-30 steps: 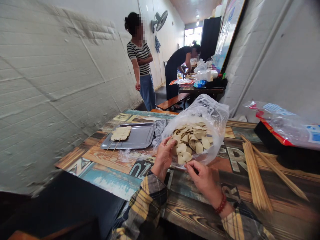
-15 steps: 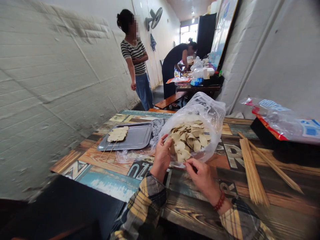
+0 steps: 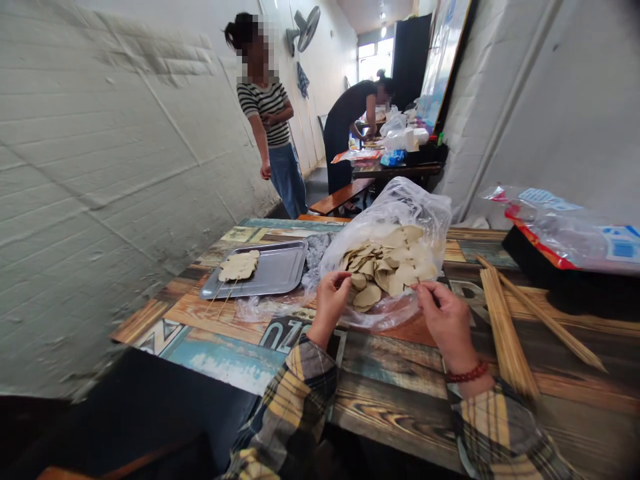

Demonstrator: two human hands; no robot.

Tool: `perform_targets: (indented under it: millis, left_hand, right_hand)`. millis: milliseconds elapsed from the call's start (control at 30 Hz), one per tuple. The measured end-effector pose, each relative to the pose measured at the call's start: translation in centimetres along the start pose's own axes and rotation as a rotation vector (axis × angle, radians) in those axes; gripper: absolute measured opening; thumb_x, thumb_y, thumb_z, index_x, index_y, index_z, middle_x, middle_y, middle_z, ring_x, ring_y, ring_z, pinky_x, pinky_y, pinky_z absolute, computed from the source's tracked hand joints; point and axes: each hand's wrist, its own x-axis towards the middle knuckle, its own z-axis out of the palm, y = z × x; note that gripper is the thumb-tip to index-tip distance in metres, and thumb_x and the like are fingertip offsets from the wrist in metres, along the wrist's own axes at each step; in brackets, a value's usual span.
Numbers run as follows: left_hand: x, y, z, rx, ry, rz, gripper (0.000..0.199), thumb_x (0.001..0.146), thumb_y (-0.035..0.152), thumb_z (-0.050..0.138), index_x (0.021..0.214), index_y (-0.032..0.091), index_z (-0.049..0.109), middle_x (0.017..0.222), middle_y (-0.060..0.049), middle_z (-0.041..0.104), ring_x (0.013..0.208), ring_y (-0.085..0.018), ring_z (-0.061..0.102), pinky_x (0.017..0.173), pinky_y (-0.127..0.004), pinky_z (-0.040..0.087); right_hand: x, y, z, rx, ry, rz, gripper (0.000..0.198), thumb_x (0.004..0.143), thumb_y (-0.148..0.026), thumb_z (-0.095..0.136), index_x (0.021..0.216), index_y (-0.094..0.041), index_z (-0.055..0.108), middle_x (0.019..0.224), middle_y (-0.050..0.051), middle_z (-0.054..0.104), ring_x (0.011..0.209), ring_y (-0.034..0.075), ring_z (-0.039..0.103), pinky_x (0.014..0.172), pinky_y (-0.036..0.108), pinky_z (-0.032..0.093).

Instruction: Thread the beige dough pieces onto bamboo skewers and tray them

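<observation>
An open clear plastic bag (image 3: 400, 200) holds a heap of thin beige slices (image 3: 367, 297), which look like dried tofu or a similar food. My right hand (image 3: 447, 320) pinches the end of a bamboo skewer, mostly hidden behind a row of threaded slices (image 3: 410, 257) at the bag's right side. At the bag's left edge, my left hand (image 3: 330, 300) has its thumb and forefinger drawn together beside the loose slices. Whatever lies between those fingertips is too small to tell. Left of the bag, finished skewers of slices (image 3: 239, 265) rest on a metal tray (image 3: 280, 270), sticks over its near edge.
A bundle of bamboo skewers (image 3: 505, 333) lies on the patterned table (image 3: 390, 413) to the right. Behind it sits a black container (image 3: 560, 280) with plastic packaging on top. One person (image 3: 270, 120) stands beyond the table; another (image 3: 345, 127) bends over a farther table.
My right hand has moved right and up, carrying the skewer of slices away from my left hand. My left hand has drawn slightly down at the bag's left edge.
</observation>
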Motion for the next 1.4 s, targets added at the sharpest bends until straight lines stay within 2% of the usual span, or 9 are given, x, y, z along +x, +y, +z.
perform_targets:
  millis: [133,300,433,567,733,900,1133,1233,1400]
  left_hand:
    - [-0.1,-0.3,0.2,0.397,-0.067,0.183,0.017,0.082,0.022,0.057,0.092,0.017,0.069,0.087,-0.006,0.064,0.081,-0.018,0.059,0.075,-0.030,0.045]
    - [-0.1,0.0,0.4,0.692,-0.061,0.133,0.027,0.083,0.037,0.059,0.098,0.015,0.067,0.095,-0.011,0.062,0.089,-0.024,0.058,0.078,-0.035,0.044]
    - [-0.1,0.2,0.6,0.769,-0.069,0.123,0.034,0.080,0.042,0.063,0.101,0.015,0.066,0.099,-0.012,0.060,0.093,-0.026,0.058,0.079,-0.035,0.044]
    - [0.0,0.0,0.7,0.675,-0.088,0.176,0.026,0.078,0.033,0.066,0.099,0.017,0.067,0.096,-0.009,0.059,0.092,-0.023,0.057,0.080,-0.033,0.044]
    - [0.2,-0.5,0.9,0.505,-0.056,0.142,0.015,0.076,0.021,0.063,0.090,0.020,0.067,0.089,-0.004,0.060,0.081,-0.017,0.057,0.072,-0.028,0.043]
    - [0.4,-0.9,1.0,0.353,-0.048,0.124,0.011,0.081,0.020,0.054,0.084,0.020,0.065,0.076,-0.001,0.063,0.071,-0.014,0.057,0.067,-0.025,0.041]
    - [0.3,-0.6,1.0,0.317,-0.022,0.046,0.021,0.084,0.028,0.052,0.102,0.019,0.060,0.080,-0.003,0.065,0.072,-0.016,0.059,0.069,-0.028,0.042]
    - [0.2,-0.9,1.2,0.282,-0.040,0.065,0.027,0.077,0.024,0.059,0.104,0.019,0.060,0.077,-0.001,0.063,0.070,-0.015,0.057,0.068,-0.027,0.043]
    - [0.4,-0.8,1.3,-0.040,0.002,0.027,0.057,0.070,0.017,0.061,0.126,0.018,0.048,0.074,0.003,0.059,0.067,-0.013,0.055,0.069,-0.026,0.044]
  right_hand:
    - [-0.2,0.1,0.4,0.010,-0.017,-0.009,0.043,0.087,-0.053,0.049,0.085,-0.016,0.070,0.067,0.005,0.066,0.059,0.018,0.057,0.057,0.028,0.041]
    - [-0.5,-0.3,0.8,0.043,-0.054,-0.030,0.037,0.088,-0.047,0.049,0.083,-0.016,0.069,0.068,0.005,0.067,0.059,0.017,0.057,0.058,0.027,0.043]
    - [-0.6,-0.6,0.8,0.046,-0.062,-0.042,0.034,0.088,-0.044,0.050,0.080,-0.017,0.069,0.064,0.003,0.065,0.057,0.016,0.056,0.056,0.026,0.042]
    - [-0.6,-0.7,0.8,0.028,-0.059,-0.045,0.037,0.088,-0.047,0.050,0.080,-0.016,0.069,0.064,0.003,0.066,0.056,0.016,0.055,0.057,0.027,0.041]
    - [-0.6,-0.6,1.0,0.016,-0.060,-0.028,0.036,0.086,-0.046,0.051,0.081,-0.016,0.070,0.063,0.003,0.065,0.056,0.016,0.055,0.056,0.026,0.040]
    - [-0.6,-0.5,1.1,0.016,-0.060,-0.015,0.035,0.086,-0.046,0.052,0.080,-0.016,0.070,0.062,0.002,0.064,0.055,0.016,0.054,0.055,0.026,0.039]
    - [-0.7,-0.5,1.1,0.027,-0.062,-0.027,0.034,0.086,-0.045,0.052,0.080,-0.016,0.070,0.068,0.003,0.068,0.059,0.016,0.057,0.058,0.026,0.042]
    - [-0.7,-0.4,1.1,0.025,-0.072,-0.030,0.034,0.087,-0.045,0.052,0.080,-0.017,0.070,0.070,0.003,0.070,0.060,0.017,0.059,0.057,0.026,0.042]
    - [-0.7,-0.2,1.1,0.022,-0.057,-0.038,0.035,0.087,-0.046,0.052,0.081,-0.016,0.070,0.068,0.003,0.069,0.059,0.016,0.059,0.057,0.026,0.042]
